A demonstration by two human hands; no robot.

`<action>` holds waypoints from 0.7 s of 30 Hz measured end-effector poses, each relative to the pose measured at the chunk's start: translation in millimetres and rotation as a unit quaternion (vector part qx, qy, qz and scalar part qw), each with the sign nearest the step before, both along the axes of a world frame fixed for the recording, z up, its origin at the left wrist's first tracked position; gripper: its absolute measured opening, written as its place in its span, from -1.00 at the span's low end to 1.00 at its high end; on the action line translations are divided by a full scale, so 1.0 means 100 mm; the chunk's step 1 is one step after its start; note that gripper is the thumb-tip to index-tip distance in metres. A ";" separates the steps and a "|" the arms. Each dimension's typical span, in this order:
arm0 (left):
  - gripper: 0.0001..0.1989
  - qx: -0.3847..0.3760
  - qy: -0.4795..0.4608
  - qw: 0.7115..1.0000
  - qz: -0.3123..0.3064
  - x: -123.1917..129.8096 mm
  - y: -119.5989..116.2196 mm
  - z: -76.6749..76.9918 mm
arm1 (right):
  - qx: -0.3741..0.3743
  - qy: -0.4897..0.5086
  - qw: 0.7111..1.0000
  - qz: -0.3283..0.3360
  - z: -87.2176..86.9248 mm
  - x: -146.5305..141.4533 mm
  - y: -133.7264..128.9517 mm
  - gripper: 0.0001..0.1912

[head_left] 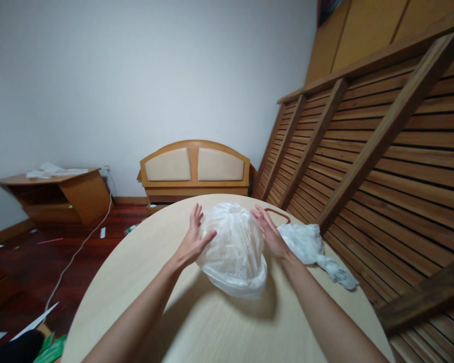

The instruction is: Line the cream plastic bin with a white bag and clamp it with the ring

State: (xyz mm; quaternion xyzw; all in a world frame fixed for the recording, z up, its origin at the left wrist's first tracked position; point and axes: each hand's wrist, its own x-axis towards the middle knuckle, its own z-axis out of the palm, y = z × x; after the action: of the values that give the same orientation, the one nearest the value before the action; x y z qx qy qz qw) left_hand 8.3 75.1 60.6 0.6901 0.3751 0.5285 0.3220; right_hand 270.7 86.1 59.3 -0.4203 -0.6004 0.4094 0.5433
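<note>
A puffed-out, whitish translucent plastic bag (232, 247) stands on the round, pale wooden table (144, 267), between my two hands. What it holds, if anything, cannot be made out through the plastic. My left hand (195, 234) is at the bag's left side, fingers stretched upward and thumb reaching over its surface. On the opposite side, my right hand (268, 229) lies along the bag's upper right with its fingers extended. Both hands are open; whether the right one presses on the plastic is hard to tell.
Right of my right hand lies a crumpled white plastic bag (306, 244), with a brown curved handle-like piece (278, 214) behind it. A slatted wooden frame (363, 151) leans along the right. Beyond the table stands a headboard (194, 161); a low desk (75, 194) is at left.
</note>
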 end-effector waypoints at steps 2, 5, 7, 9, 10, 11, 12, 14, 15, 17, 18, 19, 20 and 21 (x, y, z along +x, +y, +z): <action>0.17 -0.021 -0.003 0.999 -0.034 0.01 -0.08 -0.12 | 0.022 -0.025 0.998 0.044 -0.10 -0.06 -0.15 -0.02; 0.26 -0.048 -0.014 0.996 -0.071 0.04 -0.20 -0.26 | 0.061 -0.046 0.994 0.079 -0.28 -0.14 -0.30 0.15; 0.27 -0.062 -0.026 0.994 -0.086 0.08 -0.25 -0.33 | 0.071 -0.037 0.994 0.075 -0.39 -0.21 -0.33 0.21; 0.23 -0.063 -0.032 0.994 -0.083 0.13 -0.28 -0.40 | 0.063 -0.025 0.995 0.068 -0.47 -0.28 -0.34 0.22; 0.20 -0.060 -0.032 0.995 -0.079 0.15 -0.29 -0.44 | 0.057 -0.018 0.996 0.067 -0.50 -0.31 -0.34 0.19; 0.16 -0.058 -0.031 0.995 -0.076 0.17 -0.30 -0.48 | 0.050 -0.011 0.996 0.070 -0.52 -0.33 -0.35 0.14; 0.10 -0.056 -0.030 0.995 -0.074 0.19 -0.31 -0.53 | 0.043 -0.005 0.996 0.073 -0.54 -0.35 -0.35 0.08; 0.03 -0.054 -0.025 0.995 -0.077 0.20 -0.33 -0.61 | 0.032 -0.004 0.996 0.080 -0.57 -0.36 -0.36 -0.06; 0.02 -0.054 -0.023 0.995 -0.078 0.20 -0.34 -0.64 | 0.025 -0.008 0.996 0.084 -0.59 -0.36 -0.37 -0.12; 0.04 -0.057 -0.014 0.995 -0.079 0.19 -0.37 -0.69 | 0.008 -0.023 0.995 0.098 -0.62 -0.34 -0.40 -0.20; 0.06 -0.063 -0.008 0.995 -0.081 0.17 -0.38 -0.71 | 0.000 -0.029 0.994 0.108 -0.63 -0.32 -0.41 -0.21; 0.11 -0.071 -0.003 0.994 -0.084 0.15 -0.39 -0.71 | -0.003 -0.033 0.992 0.119 -0.64 -0.30 -0.42 -0.20; 0.16 -0.081 -0.006 0.993 -0.089 0.12 -0.40 -0.71 | -0.002 -0.036 0.991 0.127 -0.65 -0.27 -0.43 -0.16; 0.22 -0.086 -0.009 0.992 -0.094 0.09 -0.41 -0.70 | 0.006 -0.041 0.991 0.130 -0.64 -0.24 -0.44 -0.09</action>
State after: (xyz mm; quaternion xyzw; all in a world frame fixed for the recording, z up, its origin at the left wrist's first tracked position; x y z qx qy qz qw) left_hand 17.4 34.4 -9.3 0.6869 0.3500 0.4682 0.4318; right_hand 246.6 42.0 -5.1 -0.3521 -0.6741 0.4552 0.4631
